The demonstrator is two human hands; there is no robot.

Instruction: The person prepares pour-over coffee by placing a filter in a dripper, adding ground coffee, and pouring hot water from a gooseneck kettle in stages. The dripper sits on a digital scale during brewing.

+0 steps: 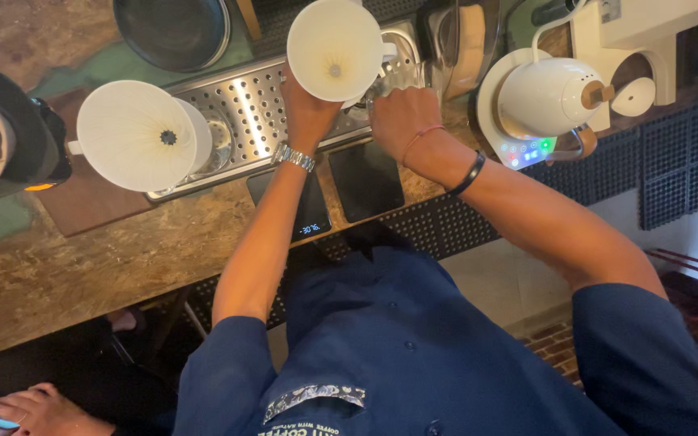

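My left hand [304, 109], with a metal watch on its wrist, holds a white cone-shaped dripper [334, 50] tilted so that its ribbed inside faces up at me. It is raised over the perforated metal drip tray [252, 105]. My right hand [401, 113], with a red string and a black band on the wrist, is closed around a clear glass vessel [397, 74] right beside the dripper, over the tray's right end. Most of that vessel is hidden by the hand and the dripper.
A second white dripper [135, 136] sits on a glass at the tray's left. Two black scales [365, 179] lie on the wooden counter [82, 266]. A white gooseneck kettle [551, 97] stands right, a black grinder [10, 133] left. Another person's hand [30, 408] is bottom left.
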